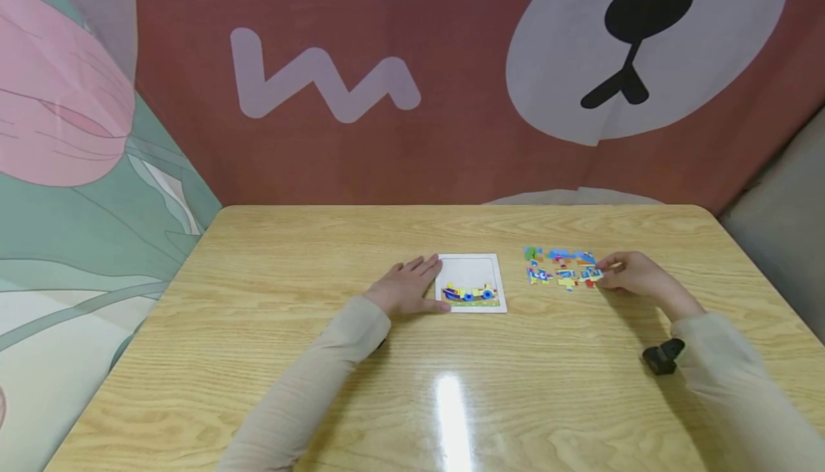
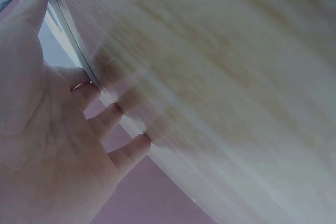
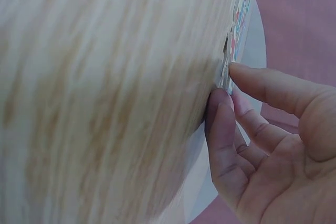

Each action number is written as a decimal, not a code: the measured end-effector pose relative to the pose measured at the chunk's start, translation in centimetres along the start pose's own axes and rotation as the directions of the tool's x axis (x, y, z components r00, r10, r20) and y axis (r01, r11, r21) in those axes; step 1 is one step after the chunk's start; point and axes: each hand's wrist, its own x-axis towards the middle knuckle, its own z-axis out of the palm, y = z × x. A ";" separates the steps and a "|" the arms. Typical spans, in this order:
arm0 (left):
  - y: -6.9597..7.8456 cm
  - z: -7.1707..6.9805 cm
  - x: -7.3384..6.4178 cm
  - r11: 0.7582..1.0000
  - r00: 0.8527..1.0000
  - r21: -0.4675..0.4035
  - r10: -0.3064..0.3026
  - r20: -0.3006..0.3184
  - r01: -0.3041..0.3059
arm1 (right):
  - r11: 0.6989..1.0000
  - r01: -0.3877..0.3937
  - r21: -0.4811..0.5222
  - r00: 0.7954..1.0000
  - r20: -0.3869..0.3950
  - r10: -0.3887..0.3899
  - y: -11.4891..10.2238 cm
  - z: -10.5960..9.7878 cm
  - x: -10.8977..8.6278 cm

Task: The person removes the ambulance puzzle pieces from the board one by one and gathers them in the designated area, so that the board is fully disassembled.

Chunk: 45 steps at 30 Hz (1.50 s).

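Observation:
A white puzzle tray point(image 1: 501, 306) lies on the table, its lower part filled with assembled pieces point(image 1: 468, 296) that show yellow and blue wheeled shapes. My left hand point(image 1: 407, 289) rests at the tray's left side, fingers spread along the edge and thumb at the lower left corner. To the right of the tray lies a group of loose jigsaw pieces point(image 1: 566, 273), printed in blue, yellow, red and green. At their right end my right hand point(image 1: 634, 275) pinches a jigsaw piece point(image 3: 227, 77) between thumb and fingertips, low over the table. The fingers partly hide that piece.
The light wooden table point(image 1: 335, 243) ends at a brown-red printed cloth point(image 1: 451, 157) at the back. A black wrist device point(image 1: 662, 357) hangs under the right sleeve. A bright light reflection crosses the table's front middle.

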 end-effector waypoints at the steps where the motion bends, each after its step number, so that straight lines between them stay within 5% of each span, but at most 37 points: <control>1: 0.0 0.0 0.0 1.000 1.000 0.001 0.000 0.000 0.000 | 1.000 -0.001 -0.004 1.000 0.002 0.001 0.0 0.0 0.0; 16: 0.1 0.0 0.0 1.000 1.000 0.011 -0.008 0.008 0.007 | 1.000 0.015 0.005 1.000 -0.010 -0.015 -0.2 0.1 0.0; 23: 0.1 -0.1 -0.1 1.000 1.000 0.002 -0.010 0.007 0.010 | 0.999 0.046 0.015 0.999 -0.005 -0.046 -2.7 0.4 0.2; 32: 0.2 -0.2 -0.2 1.000 1.000 -0.003 -0.008 0.015 0.009 | 0.985 0.168 0.024 0.986 0.010 -0.168 -7.8 3.5 0.4; 37: 0.4 -0.3 -0.3 1.000 1.000 -0.007 -0.007 0.011 0.007 | 0.953 0.301 0.035 0.954 -0.006 -0.301 -9.8 5.8 1.1; 45: 0.3 -0.2 -0.4 1.000 1.000 -0.006 -0.015 -0.013 0.015 | 0.937 0.348 0.023 0.932 0.097 -0.349 -13.0 9.5 1.7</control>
